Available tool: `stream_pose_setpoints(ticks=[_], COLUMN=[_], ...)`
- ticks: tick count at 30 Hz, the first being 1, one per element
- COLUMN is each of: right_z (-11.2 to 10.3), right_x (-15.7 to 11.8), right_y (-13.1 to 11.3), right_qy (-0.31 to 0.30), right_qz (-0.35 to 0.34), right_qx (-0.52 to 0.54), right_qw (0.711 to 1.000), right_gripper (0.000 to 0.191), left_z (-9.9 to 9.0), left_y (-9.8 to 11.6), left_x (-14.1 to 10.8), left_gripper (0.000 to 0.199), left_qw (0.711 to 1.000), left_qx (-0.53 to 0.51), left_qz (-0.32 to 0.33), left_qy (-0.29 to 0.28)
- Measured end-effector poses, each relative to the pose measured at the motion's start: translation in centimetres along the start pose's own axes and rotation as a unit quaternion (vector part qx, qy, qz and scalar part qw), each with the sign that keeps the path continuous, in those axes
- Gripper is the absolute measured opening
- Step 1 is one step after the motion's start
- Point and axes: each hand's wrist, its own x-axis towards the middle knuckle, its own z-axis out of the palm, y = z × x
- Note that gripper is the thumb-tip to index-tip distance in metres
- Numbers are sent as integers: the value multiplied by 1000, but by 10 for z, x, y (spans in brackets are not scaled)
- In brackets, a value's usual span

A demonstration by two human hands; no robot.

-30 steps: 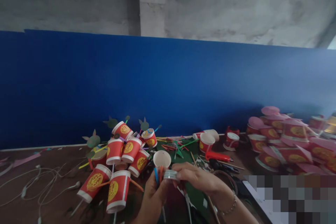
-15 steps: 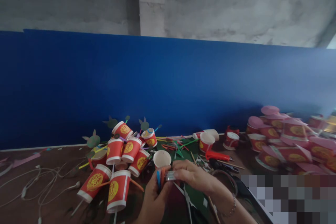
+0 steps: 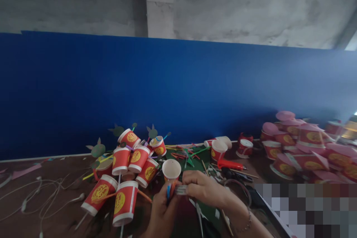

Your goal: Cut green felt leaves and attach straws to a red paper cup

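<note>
My left hand (image 3: 164, 210) is closed around a blue and orange strip (image 3: 169, 191), which looks like a bent straw or pipe cleaner. In my right hand (image 3: 203, 189), a small clear, silvery piece (image 3: 182, 190) is pinched between thumb and fingers, close beside the strip. Its kind cannot be made out. Just beyond both hands stands a white-rimmed paper cup (image 3: 171, 170) with its mouth up; its lower part is hidden behind them. Left of my hands lies a pile of red paper cups (image 3: 126, 201) fitted with sticks and coloured arms.
Scissors (image 3: 201, 217) and paper scraps lie below my right hand. A red glue gun (image 3: 230, 164), another cup (image 3: 219, 150) and loose coloured strips (image 3: 180, 155) are farther back. White earphones (image 3: 80, 196) trail at left. Pink-topped cups (image 3: 309, 156) pile up at right before a blue partition (image 3: 178, 89).
My right hand and the silvery piece have shifted slightly right, and the piece has turned a little. Both hands keep their hold. The whole view has drifted slightly.
</note>
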Motion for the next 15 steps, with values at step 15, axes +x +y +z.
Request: stream_pose_setpoints(ticks=[15], right_z=[2], right_x=[2], right_y=[4], right_qy=[-2], right_qz=[2], right_qx=[-4], right_qw=[1000], right_gripper=[20], left_z=[-2], left_y=[3], left_x=[-5], left_gripper=[22], left_qw=[1000], left_qx=[29], left_qz=[7], left_qy=[3])
